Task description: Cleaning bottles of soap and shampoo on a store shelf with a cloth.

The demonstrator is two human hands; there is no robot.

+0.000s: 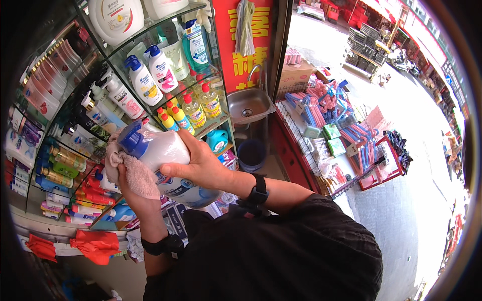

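A large white pump bottle (171, 148) with a blue pump top (133, 141) is held tilted in front of the shelves, its top pointing up and left. Clear film wraps its upper part, and its label bears writing. My right hand (205, 161) grips the bottle around its shoulder, thumb across the near side. In my left hand (137, 203) is a pink terry cloth (141, 177), pressed against the bottle beside the pump top. The cloth covers some of that hand's fingers. The bottle's lower end reaches close to my black shirt (271, 248).
Glass shelves (165, 15) hold several shampoo bottles (145, 81) and yellow dish-soap bottles (194, 111). A steel sink (250, 99) sits beyond, above a dark blue bucket (251, 154). To the right, a wire-edged stand (301, 131) carries plastic hangers (361, 143). Red bags (94, 244) hang at lower left.
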